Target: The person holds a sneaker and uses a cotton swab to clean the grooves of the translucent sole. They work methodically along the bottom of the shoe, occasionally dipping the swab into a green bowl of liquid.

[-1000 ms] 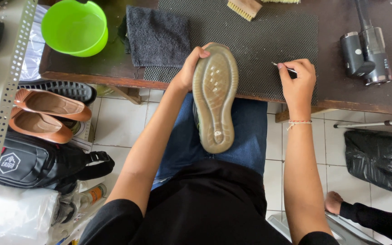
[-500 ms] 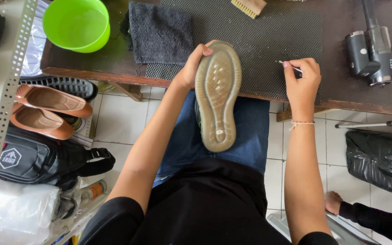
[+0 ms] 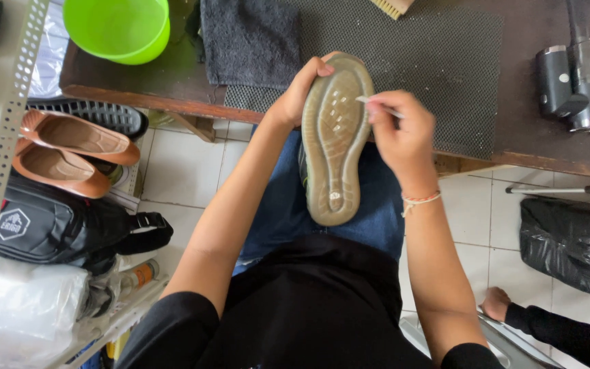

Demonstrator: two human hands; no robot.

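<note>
Table edge (image 3: 172, 99) | left hand (image 3: 293, 102) grips shoe (image 3: 332, 137) (sole up) | right hand (image 3: 404, 133) pinches pick (image 3: 370, 102)

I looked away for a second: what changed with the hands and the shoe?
The right hand moved left from the table edge, bringing its thin pick onto the shoe sole. The left hand kept its grip on the shoe's toe end, sole still facing up over the lap.

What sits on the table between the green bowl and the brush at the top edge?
In the head view, a dark grey cloth lies between the green bowl and the brush, partly on the mesh mat.
</note>
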